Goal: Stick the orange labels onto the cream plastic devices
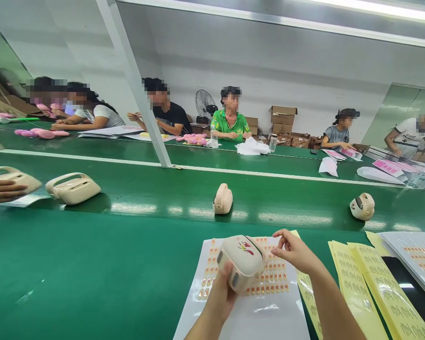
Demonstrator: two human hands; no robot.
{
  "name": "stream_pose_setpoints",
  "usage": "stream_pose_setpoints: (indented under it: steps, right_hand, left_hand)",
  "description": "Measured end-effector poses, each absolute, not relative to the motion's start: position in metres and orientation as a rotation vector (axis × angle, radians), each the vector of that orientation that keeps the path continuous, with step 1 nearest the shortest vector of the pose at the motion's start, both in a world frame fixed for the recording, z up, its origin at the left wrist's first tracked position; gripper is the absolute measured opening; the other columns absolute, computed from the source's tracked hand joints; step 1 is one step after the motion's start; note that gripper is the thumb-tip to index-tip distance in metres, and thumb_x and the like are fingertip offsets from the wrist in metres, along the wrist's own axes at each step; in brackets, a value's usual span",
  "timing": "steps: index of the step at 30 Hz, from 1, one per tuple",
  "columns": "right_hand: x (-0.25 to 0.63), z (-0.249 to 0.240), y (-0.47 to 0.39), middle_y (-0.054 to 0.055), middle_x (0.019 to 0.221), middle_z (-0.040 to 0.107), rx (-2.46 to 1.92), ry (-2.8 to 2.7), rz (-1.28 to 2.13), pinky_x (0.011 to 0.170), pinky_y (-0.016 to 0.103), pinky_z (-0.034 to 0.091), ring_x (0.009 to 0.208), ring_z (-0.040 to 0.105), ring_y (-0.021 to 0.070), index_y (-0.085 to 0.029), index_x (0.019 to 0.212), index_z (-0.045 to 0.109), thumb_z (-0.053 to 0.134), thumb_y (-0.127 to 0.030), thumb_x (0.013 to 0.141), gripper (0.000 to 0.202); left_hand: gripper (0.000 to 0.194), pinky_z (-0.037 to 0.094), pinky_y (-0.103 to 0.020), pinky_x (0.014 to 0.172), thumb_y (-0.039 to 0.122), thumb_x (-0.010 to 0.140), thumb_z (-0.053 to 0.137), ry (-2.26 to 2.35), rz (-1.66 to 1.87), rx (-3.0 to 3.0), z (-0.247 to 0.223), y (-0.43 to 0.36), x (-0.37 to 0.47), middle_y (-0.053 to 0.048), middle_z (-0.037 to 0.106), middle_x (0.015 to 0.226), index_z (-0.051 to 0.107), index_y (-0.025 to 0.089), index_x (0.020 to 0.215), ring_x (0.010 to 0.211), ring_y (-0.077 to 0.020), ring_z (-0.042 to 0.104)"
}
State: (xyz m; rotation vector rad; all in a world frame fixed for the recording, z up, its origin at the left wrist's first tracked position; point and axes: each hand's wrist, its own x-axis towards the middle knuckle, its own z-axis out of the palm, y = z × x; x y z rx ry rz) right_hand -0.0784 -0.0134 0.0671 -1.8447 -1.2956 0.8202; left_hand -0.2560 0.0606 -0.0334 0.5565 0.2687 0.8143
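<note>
My left hand [222, 293] grips a cream, rounded, iron-like appliance [241, 259] from below and holds it tilted above a white sticker sheet [269, 317]. A red floral print shows on its upper face. My right hand [293, 250] is just right of the appliance, thumb and forefinger pinched together; whatever is between the fingertips is too small to make out. Rows of small orange-and-clear stickers [269, 289] cover the upper part of the sheet, partly hidden by the appliance.
Similar cream appliances [74, 189] stand along the green belt [156, 189] ahead, one [223, 199] in the middle, another [362, 207] at right. A co-worker's hand [3, 191] touches one at far left. Yellow label sheets [357, 288] and a black phone [412, 288] lie right. Several people sit opposite.
</note>
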Motion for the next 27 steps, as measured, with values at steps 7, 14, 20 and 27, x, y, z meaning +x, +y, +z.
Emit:
stream_pose_setpoints:
  steps: [7, 14, 20, 27]
  right_hand:
    - [-0.095, 0.088, -0.031, -0.002, 0.073, 0.055, -1.538, -1.355, 0.895, 0.053, 0.022, 0.035, 0.055, 0.039, 0.0092, -0.020, 0.095, 0.052, 0.052, -0.019, 0.070, 0.025]
    - [-0.109, 0.084, -0.027, -0.004, 0.075, 0.056, -1.669, -1.347, 0.926, 0.052, 0.020, 0.036, 0.059, 0.046, 0.0097, -0.023, 0.093, 0.053, 0.051, -0.011, 0.067, 0.029]
    - [-0.111, 0.082, -0.025, -0.004, 0.074, 0.057, -1.667, -1.319, 0.988, 0.053, 0.019, 0.038, 0.064, 0.051, 0.0106, -0.023, 0.090, 0.052, 0.050, -0.009, 0.066, 0.028]
    - [-0.112, 0.077, -0.024, -0.004, 0.073, 0.057, -1.685, -1.315, 0.932, 0.050, 0.018, 0.035, 0.063, 0.050, 0.0107, -0.023, 0.087, 0.051, 0.050, -0.010, 0.065, 0.026]
  left_hand:
    - [0.092, 0.036, -0.054, 0.091, 0.017, 0.046, 0.079, 0.430, 1.057, 1.806, -0.026, 0.051, -0.259, -0.007, 0.044, 0.127, 0.036, 0.038, 0.124, 0.114, -0.0358, 0.042]
    - [0.088, 0.038, -0.052, 0.090, 0.018, 0.058, 0.072, 0.169, 1.004, 2.106, -0.036, 0.057, -0.260, -0.013, 0.032, 0.136, 0.026, 0.037, 0.131, 0.121, -0.0367, 0.036]
    - [0.085, 0.035, -0.053, 0.092, 0.017, 0.063, 0.068, 0.128, 0.985, 2.138, -0.033, 0.056, -0.262, -0.014, 0.026, 0.139, 0.022, 0.036, 0.132, 0.124, -0.0362, 0.030]
    - [0.084, 0.035, -0.054, 0.092, 0.018, 0.062, 0.069, 0.147, 0.969, 2.114, -0.035, 0.055, -0.261, -0.013, 0.029, 0.137, 0.024, 0.038, 0.131, 0.124, -0.0363, 0.030]
